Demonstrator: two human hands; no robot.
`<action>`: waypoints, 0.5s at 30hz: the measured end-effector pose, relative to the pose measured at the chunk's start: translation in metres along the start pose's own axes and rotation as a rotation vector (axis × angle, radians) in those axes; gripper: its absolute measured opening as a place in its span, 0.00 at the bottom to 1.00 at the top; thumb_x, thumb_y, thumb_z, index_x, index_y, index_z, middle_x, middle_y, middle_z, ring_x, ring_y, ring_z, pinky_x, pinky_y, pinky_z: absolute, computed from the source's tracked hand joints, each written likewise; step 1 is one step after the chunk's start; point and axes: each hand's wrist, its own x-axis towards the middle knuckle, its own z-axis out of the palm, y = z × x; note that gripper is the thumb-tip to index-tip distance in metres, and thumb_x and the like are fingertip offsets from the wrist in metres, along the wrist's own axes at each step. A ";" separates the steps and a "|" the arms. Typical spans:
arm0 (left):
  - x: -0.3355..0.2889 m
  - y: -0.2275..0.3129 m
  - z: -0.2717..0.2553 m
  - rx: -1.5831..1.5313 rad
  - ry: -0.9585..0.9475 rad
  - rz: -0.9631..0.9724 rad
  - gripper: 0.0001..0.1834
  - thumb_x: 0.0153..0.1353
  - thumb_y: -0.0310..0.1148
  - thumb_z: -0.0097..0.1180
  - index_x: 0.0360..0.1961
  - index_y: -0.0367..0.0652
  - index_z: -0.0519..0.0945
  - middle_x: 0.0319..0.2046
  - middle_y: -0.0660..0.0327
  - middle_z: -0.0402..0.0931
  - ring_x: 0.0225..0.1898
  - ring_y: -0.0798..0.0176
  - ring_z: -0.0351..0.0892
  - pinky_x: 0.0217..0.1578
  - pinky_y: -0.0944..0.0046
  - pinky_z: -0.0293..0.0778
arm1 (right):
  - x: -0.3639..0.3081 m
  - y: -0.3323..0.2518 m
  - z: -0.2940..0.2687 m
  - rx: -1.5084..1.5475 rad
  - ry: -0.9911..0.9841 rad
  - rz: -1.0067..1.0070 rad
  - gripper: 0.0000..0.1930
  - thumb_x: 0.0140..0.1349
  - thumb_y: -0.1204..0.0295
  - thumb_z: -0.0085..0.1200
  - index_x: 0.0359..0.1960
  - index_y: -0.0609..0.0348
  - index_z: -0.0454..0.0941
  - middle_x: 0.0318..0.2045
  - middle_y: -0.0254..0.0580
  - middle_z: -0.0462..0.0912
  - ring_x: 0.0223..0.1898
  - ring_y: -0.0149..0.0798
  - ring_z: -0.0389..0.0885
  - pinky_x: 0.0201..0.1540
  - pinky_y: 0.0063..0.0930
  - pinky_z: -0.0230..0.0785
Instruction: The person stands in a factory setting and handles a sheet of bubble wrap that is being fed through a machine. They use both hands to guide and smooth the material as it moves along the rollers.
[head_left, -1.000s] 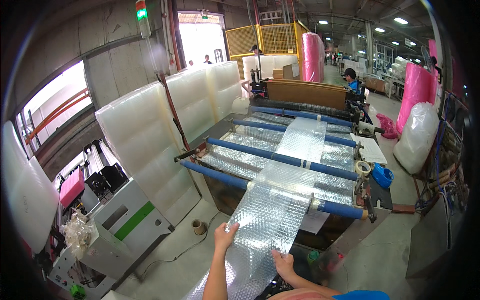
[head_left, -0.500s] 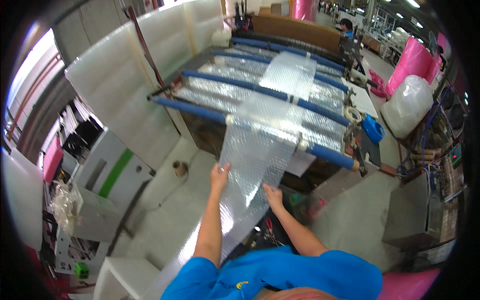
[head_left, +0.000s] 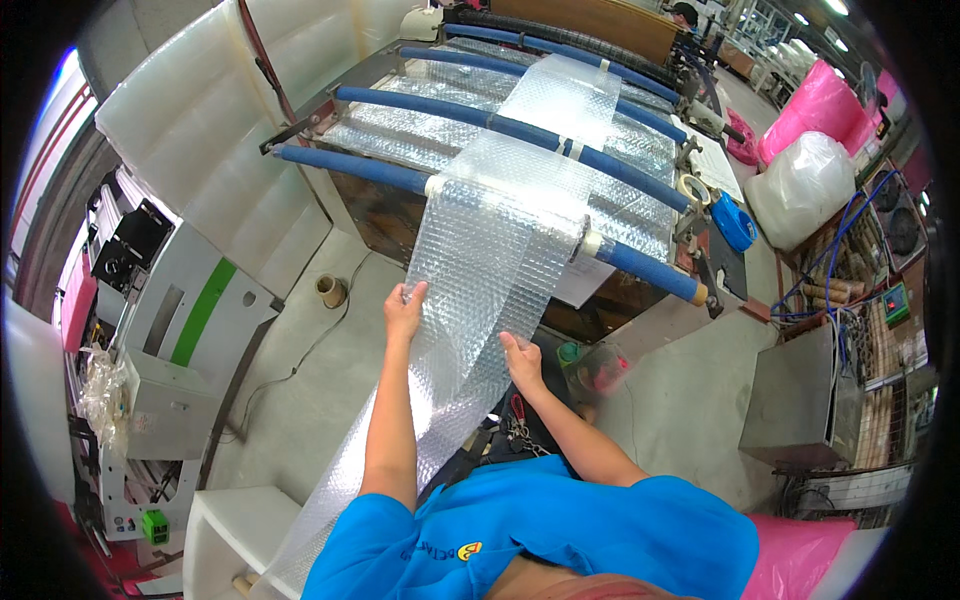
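Observation:
A long strip of clear bubble wrap (head_left: 470, 270) comes down toward me over the blue rollers (head_left: 350, 168) of a machine and trails past my left side to the lower left. My left hand (head_left: 405, 312) pinches its left edge between thumb and fingers. Lower down, on the opposite edge, my right hand (head_left: 522, 362) grips the wrap with the thumb on top. Between both hands the sheet hangs fairly taut from the front roller. Farther back, another part of the wrap (head_left: 565, 100) lies over the rear rollers.
Tape rolls (head_left: 693, 190) and a blue tape dispenser (head_left: 735, 222) sit at the machine's right side. A cardboard core (head_left: 331, 291) and a cable lie on the floor at left. Pink rolls (head_left: 815, 115) and a white bagged roll (head_left: 802, 190) stand right. A metal cabinet (head_left: 795, 395) is nearer.
The view has shifted, so the machine sits higher and slightly left in the picture. Both hands keep hold of the wrap's edges.

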 end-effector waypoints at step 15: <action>0.001 -0.019 0.008 0.034 -0.018 0.028 0.23 0.42 0.47 0.62 0.27 0.37 0.71 0.21 0.59 0.73 0.23 0.66 0.69 0.28 0.64 0.66 | 0.000 -0.008 -0.004 -0.047 -0.036 -0.039 0.18 0.54 0.56 0.52 0.17 0.57 0.72 0.12 0.23 0.64 0.14 0.20 0.59 0.16 0.16 0.51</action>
